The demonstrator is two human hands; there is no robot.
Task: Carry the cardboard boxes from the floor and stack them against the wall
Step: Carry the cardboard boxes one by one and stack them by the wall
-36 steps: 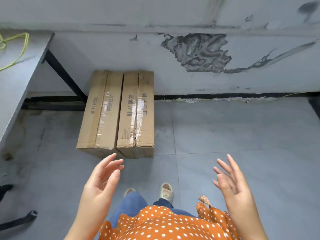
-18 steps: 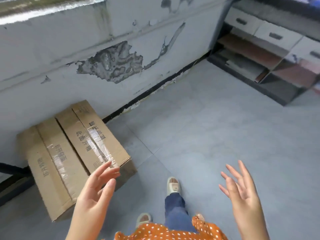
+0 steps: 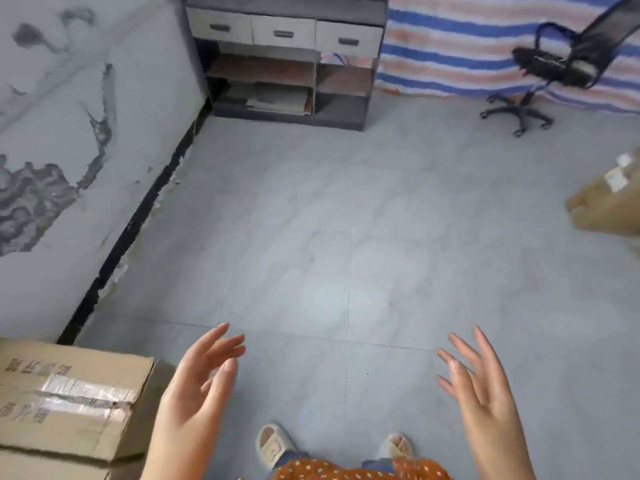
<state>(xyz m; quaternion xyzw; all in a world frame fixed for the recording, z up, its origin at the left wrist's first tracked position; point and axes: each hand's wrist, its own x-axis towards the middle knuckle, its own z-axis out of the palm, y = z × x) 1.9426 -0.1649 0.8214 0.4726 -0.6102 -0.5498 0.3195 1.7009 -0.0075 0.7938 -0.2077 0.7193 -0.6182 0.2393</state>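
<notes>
Cardboard, placed: two taped boxes [image 3: 72, 407] are seen at near left, on the floor against the wall [image 3: 52, 168]; they lie side by side, not one on another as far as can be told, since only part of each is in frame.
Cardboard, pending: one more box [image 3: 609, 199] is seen at the right edge, mid-distance, well apart from the wall; it is cut off by the frame, so its full shape cannot be told.
Left hand: [image 3: 197, 389] nothing is held; fingers are straight and spread, palm turned inward, just beside the near box's corner but no contact is shown.
Right hand: [image 3: 485, 386] nothing is held; fingers are straight and spread wide, raised over bare floor [image 3: 329, 237].
Step in hand: judged as transit between loads; the head is pointed across the room, away from the boxes at the wall, and both hands are free.
Progress: judged partial; at least one box is not yet moved.
Next move needs: the floor to be crossed to the right, a bend down, both palms set on opposite sides of that box, then a lift.
Placement needs: box to be set on top of the near-left pair, flush to the wall, if stacking is meant.
Clutter: a drawer unit [image 3: 287, 60] stands far along the wall, an office chair [image 3: 543, 71] far right before a striped sheet [image 3: 467, 39]; neither is judged to block the path.
</notes>
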